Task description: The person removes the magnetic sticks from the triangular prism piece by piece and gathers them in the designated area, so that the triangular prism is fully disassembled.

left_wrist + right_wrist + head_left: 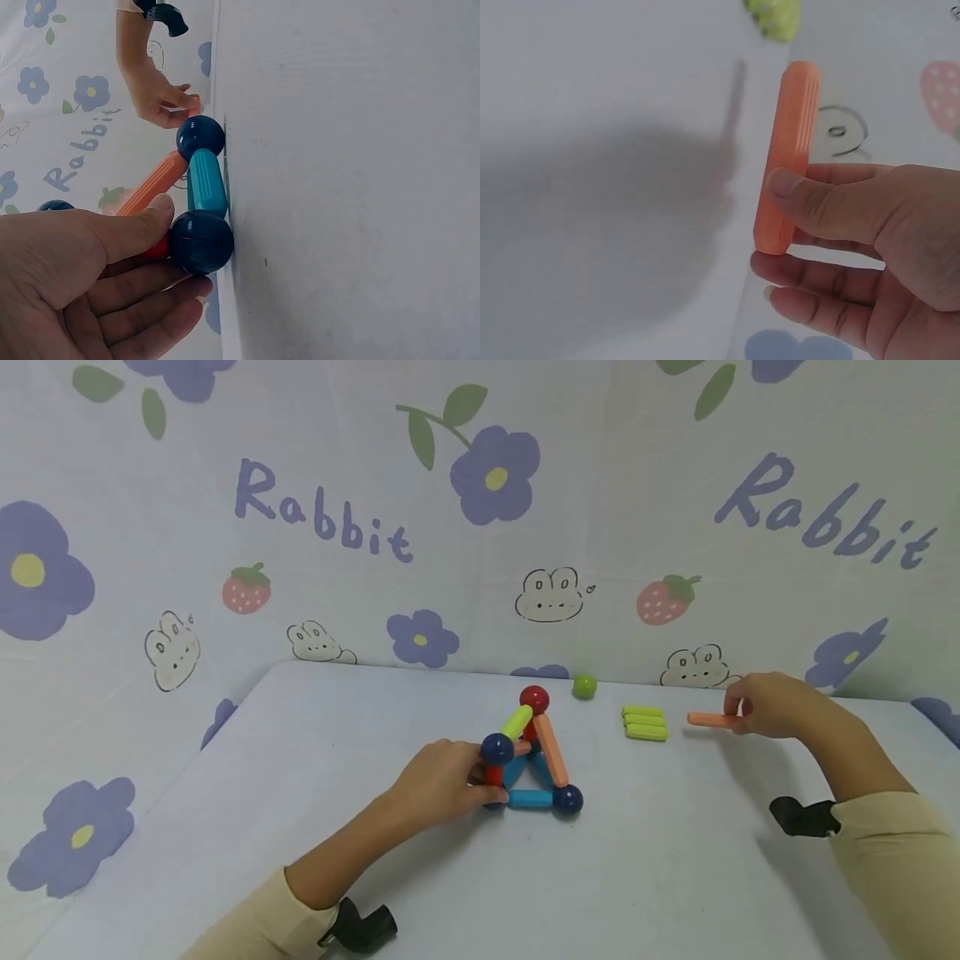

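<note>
A frame of magnetic rods and balls stands on the table. A red ball [535,699] tops it, navy balls [567,800] sit at lower corners, and a blue rod [531,798] runs along its front bottom edge. My left hand [442,781] grips its left side, thumb and fingers about a red rod [156,248] beside a navy ball [201,242]; the fingers partly hide this rod. Off to the right, my right hand [776,706] pinches a loose orange magnetic rod [787,157] between thumb and fingers, apart from the frame.
Several yellow-green rods [645,732] lie side by side between the frame and my right hand. A green ball [585,686] rests near the table's back edge. Behind the white table [637,877] hangs a printed cloth [330,443].
</note>
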Available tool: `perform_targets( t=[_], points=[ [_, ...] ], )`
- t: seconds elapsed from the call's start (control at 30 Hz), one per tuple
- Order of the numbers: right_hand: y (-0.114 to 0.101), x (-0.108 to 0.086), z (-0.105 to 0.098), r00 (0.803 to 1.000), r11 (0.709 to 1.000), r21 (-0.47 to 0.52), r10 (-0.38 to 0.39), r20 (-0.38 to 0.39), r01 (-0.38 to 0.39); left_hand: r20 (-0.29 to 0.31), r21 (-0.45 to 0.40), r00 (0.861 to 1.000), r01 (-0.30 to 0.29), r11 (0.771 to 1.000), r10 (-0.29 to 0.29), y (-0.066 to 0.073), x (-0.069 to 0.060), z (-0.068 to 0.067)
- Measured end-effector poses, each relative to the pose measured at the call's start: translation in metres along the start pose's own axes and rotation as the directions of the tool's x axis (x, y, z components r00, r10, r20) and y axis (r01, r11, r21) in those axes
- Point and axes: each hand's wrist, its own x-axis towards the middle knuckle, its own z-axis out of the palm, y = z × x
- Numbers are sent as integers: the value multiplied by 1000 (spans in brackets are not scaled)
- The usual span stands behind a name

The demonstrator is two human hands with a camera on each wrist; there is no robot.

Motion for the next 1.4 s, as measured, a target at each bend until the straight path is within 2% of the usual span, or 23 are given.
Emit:
perform_targets(
  t=[0.2, 0.43, 0.6, 0.83, 0.97, 1.07, 1.13, 1.2, 1.27, 1.33, 1.4],
  points=[
    [12, 1, 3, 997, 998, 12, 54, 63, -55, 0, -1, 1000, 20, 1000, -20, 1, 1, 0],
    [15, 8, 6, 998, 998, -55, 28, 62, -24, -3, -9, 1000, 13, 1000, -13, 0, 1, 0],
    [16, 12, 7, 998, 997, -70, 22, 66, -18, 11, -12, 1000, 29, 1000, -29, 0, 1, -1],
    [8, 13, 3, 993, 995, -77, 64, 100, -57, 18, -14, 999, 43, 999, -43, 2, 1, -1],
    [-4, 15, -4, 995, 996, -58, 66, 74, -61, 16, -5, 999, 44, 999, -44, 2, 1, -1],
    [-18, 16, -12, 1000, 999, -32, -2, 12, 3, 18, 1, 999, 45, 999, -45, 1, 1, -1],
    [-32, 18, -19, 996, 997, 14, -76, -36, 76, 18, 1, 999, 45, 999, -45, 1, 1, -1],
    [-50, 20, -25, 983, 981, 85, -166, -78, 173, 16, 2, 999, 45, 999, -45, 2, 1, -1],
    [-73, 22, -32, 963, 951, 163, -248, -109, 263, 14, 7, 999, 42, 999, -42, 2, 1, -1],
    [-100, 22, -38, 943, 917, 224, -310, -123, 331, 16, 8, 999, 41, 999, -41, 1, 2, -1],
    [-128, 21, -43, 926, 895, 237, -355, -132, 377, 20, 5, 999, 43, 999, -43, 1, 2, -1]
  ],
)
